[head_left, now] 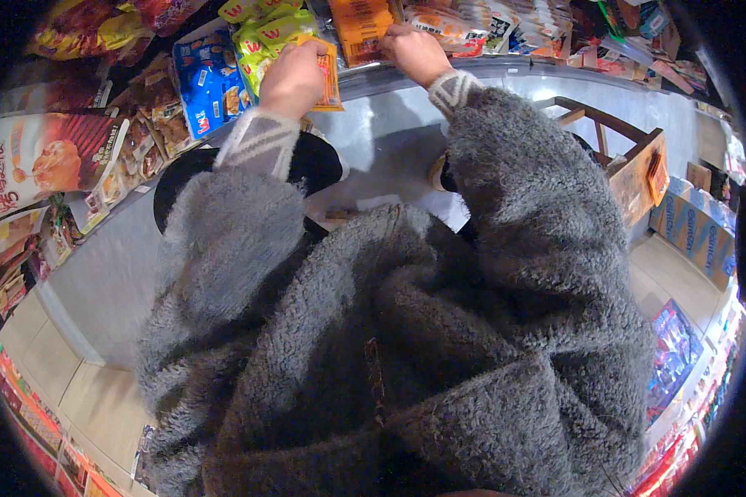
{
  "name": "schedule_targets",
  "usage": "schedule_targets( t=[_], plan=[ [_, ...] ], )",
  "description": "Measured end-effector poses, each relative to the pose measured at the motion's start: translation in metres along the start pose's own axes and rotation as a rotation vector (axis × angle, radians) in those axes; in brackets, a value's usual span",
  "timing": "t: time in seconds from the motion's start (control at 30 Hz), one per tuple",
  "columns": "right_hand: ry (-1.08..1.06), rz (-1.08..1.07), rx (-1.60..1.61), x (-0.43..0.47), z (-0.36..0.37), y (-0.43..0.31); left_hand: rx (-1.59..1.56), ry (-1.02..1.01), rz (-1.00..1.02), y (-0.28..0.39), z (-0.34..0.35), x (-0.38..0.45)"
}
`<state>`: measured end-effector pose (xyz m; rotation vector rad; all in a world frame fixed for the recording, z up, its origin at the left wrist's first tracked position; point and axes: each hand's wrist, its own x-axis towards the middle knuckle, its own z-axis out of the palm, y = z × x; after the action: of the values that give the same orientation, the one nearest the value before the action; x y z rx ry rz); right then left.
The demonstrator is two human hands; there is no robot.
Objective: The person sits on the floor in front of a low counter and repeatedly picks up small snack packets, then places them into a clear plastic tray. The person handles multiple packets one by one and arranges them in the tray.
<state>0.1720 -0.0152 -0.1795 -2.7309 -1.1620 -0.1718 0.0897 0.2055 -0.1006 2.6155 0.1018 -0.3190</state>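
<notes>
My left hand (293,79) grips a flat orange snack packet (331,81) at the front of the shelf, beside green snack packets (267,37). To its right, an upright row of similar orange packets (363,25) stands on the shelf. My right hand (415,53) is at the right edge of that row, fingers curled against it; whether they pinch a packet is hidden. Blue snack packets (208,81) hang over the shelf front left of my left hand. White and orange sachets (447,28) lie right of my right hand.
A wooden stool-like frame (637,177) stands at the right, an orange packet (658,177) against its side. Beyond it is a printed carton (693,230) on the tiled floor (671,267). A large snack bag (50,161) and other packets fill the left shelf. The grey shelf front (398,93) curves before me.
</notes>
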Motion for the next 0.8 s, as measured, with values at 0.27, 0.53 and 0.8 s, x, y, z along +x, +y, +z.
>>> schedule_targets(
  t=[0.27,0.53,0.8],
  plan=[
    [-0.041,0.012,-0.201,0.003,0.005,-0.002,-0.058,-0.075,0.013,0.001,0.032,0.025],
    [-0.058,0.009,-0.264,0.006,0.0,-0.004,0.041,0.036,-0.094,0.004,0.026,0.034],
    [0.563,0.079,0.383,0.023,-0.074,-0.029,-0.075,0.19,0.09,0.04,-0.031,0.005]
  ],
)
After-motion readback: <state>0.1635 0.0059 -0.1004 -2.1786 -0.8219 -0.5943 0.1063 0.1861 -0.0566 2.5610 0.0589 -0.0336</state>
